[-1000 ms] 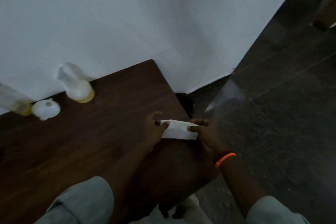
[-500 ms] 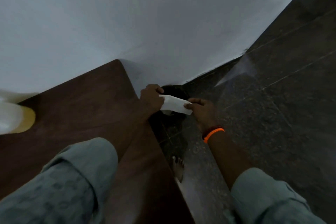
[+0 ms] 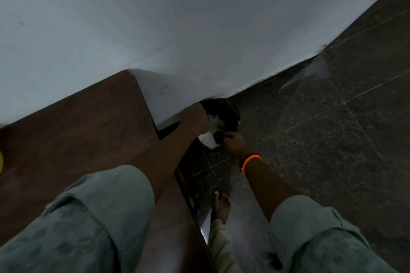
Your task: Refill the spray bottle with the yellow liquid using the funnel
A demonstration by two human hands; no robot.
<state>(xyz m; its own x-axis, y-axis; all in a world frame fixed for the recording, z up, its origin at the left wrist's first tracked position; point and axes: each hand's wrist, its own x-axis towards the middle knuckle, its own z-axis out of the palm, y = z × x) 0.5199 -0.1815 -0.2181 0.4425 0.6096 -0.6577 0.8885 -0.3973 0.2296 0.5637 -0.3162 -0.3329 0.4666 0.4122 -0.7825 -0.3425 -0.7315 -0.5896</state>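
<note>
My left hand (image 3: 195,117) and right hand (image 3: 234,142) reach down past the table's right edge, over a black bin (image 3: 224,113) on the floor by the wall. A crumpled white tissue (image 3: 207,141) hangs between the two hands above the bin's opening. My left hand's curled fingers hold its upper part. My right hand's fingers are curled close to its lower edge; contact there is unclear. Only a yellow sliver of a bottle (image 3: 1,159) shows at the far left edge. The funnel is out of view.
The brown wooden table (image 3: 77,131) fills the lower left, its right edge running down the middle. A white wall (image 3: 177,29) stands behind. Dark tiled floor (image 3: 321,139) spreads to the right. A bare foot (image 3: 220,204) stands beside the table.
The view has swung right and down, so the bottles and funnel left the frame. Both hands carried the tissue off the table and lowered it over the black bin.
</note>
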